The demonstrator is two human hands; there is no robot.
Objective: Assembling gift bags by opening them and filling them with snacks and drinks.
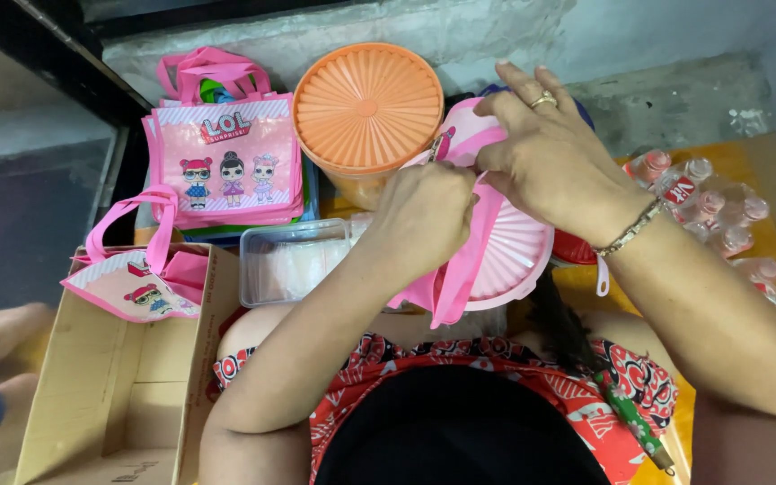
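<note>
The left hand (428, 216) is curled into a tight grip on the pink fabric bag (464, 247), fingers folded under so the knuckles face the camera; its forearm runs down and left toward the body. The right hand (550, 157) pinches the bag's upper edge in a narrow grip, with the remaining fingers spread upward and a ring on one of them. A beaded bracelet (632, 230) circles that wrist, and the forearm slopes down to the right. The bag hangs between both hands, over a pink ribbed lid (518, 256). Just beyond stands a round tub with an orange ribbed lid (367, 106), and left of it a stack of pink printed bags (226, 162). A clear plastic container (291, 260) lies beside the left forearm, a cardboard box (123, 377) at the lower left, and small bottles (720, 216) on the right.
</note>
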